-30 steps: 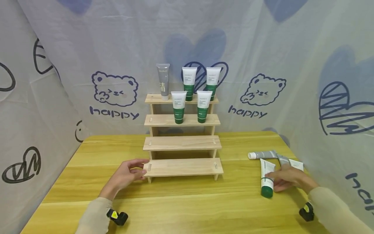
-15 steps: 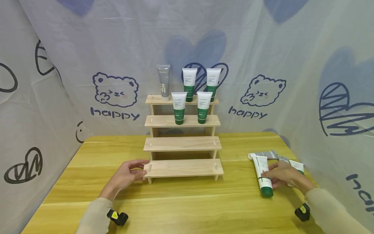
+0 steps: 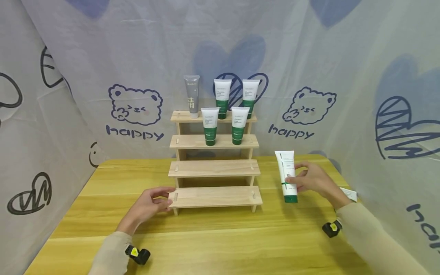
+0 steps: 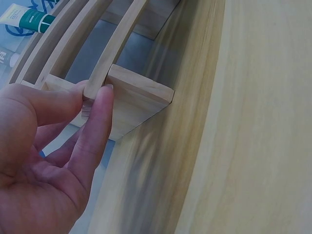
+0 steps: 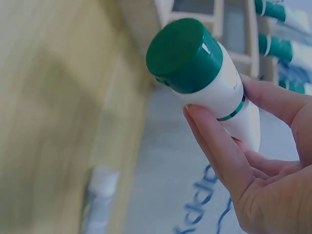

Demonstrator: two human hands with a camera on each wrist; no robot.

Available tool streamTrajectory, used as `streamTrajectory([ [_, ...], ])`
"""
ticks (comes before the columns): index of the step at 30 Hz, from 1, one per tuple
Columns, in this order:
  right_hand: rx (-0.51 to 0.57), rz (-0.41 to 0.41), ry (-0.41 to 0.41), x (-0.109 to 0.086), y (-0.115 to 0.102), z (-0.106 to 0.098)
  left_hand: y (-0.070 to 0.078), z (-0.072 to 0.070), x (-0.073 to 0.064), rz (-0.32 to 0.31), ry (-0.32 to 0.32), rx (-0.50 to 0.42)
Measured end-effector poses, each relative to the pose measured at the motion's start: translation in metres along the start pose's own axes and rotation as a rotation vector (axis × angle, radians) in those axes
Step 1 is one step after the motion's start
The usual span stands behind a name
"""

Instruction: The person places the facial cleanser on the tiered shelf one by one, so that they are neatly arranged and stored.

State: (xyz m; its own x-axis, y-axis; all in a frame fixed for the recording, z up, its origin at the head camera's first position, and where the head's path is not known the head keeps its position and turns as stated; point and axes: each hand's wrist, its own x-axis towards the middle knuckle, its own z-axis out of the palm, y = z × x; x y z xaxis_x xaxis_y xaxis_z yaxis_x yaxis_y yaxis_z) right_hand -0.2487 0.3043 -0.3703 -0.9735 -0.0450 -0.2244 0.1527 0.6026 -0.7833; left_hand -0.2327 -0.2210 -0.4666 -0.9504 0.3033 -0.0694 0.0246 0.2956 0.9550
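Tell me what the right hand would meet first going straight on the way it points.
The right hand, with the white tube leading in its grip, would probably meet the right side of the wooden stand first; depth leaves unclear which step.

A wooden table (image 3: 206, 244) bears a four-step shelf (image 3: 214, 197), a gray tube (image 5: 100, 197) and a partly hidden white tube (image 3: 348, 193). The top step (image 3: 178, 115) holds another gray tube (image 3: 193, 95) and two white-and-green tubes (image 3: 222, 100) upright; the second step (image 3: 189, 141), two more (image 3: 210, 126).
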Motion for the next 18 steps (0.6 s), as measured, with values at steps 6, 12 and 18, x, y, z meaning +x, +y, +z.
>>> streamTrajectory([
  [6, -0.041, -0.072, 0.092, 0.004, -0.041, 0.018, 0.0, 0.0, 0.0, 0.005, -0.002, -0.01],
  [12, -0.066, -0.162, 0.174, 0.007, -0.068, 0.034, -0.001, -0.001, 0.001, 0.007, -0.001, -0.013],
  [18, -0.12, -0.3, 0.266, 0.011, -0.084, 0.05, -0.001, -0.001, 0.001, 0.009, -0.005, -0.024],
])
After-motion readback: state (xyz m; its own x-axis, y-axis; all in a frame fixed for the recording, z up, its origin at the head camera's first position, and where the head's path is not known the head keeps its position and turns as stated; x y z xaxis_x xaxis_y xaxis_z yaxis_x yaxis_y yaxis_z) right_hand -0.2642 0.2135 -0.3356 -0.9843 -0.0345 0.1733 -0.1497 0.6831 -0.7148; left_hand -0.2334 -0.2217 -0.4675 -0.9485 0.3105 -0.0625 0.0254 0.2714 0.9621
